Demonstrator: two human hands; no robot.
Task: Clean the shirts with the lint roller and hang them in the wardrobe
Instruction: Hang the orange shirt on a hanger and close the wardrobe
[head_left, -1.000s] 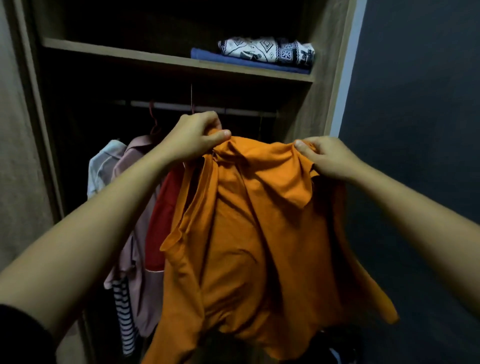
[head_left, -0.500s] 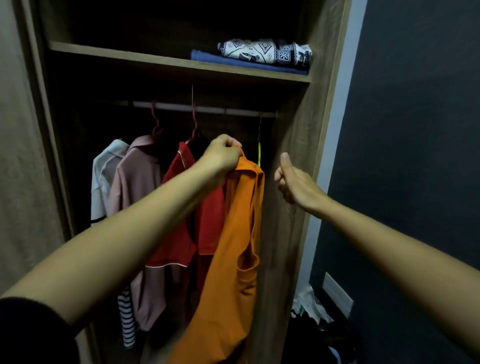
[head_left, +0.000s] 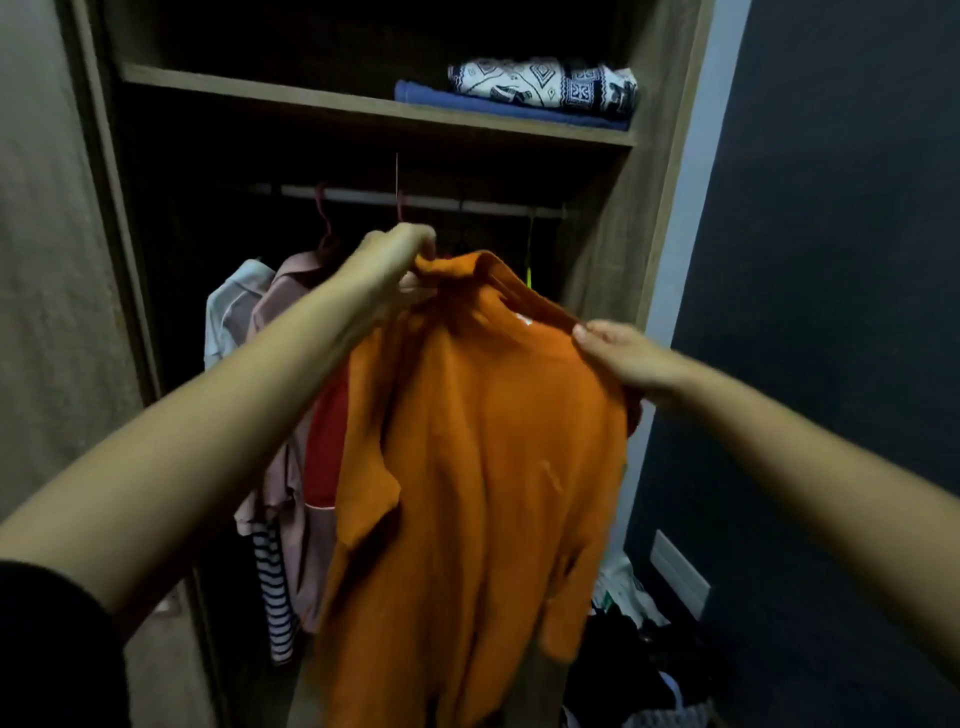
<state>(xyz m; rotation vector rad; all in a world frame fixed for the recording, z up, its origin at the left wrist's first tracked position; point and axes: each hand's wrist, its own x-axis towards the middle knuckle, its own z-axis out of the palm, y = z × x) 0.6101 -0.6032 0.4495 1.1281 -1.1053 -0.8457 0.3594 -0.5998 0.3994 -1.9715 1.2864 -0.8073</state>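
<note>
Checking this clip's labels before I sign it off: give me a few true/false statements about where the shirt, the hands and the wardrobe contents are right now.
1. Both hands grip the orange shirt. True: left hand at the collar, right hand at the shoulder.
2. The rail is bare. False: other garments hang on it at the left.
3. Folded textiles lie on the shelf. True.
4. A lint roller is in the right hand. False: it holds only shirt fabric.

Dim, soft, wide-angle picture: deep shadow inside the wardrobe (head_left: 363, 171), edges bowed, motion-blurred.
</note>
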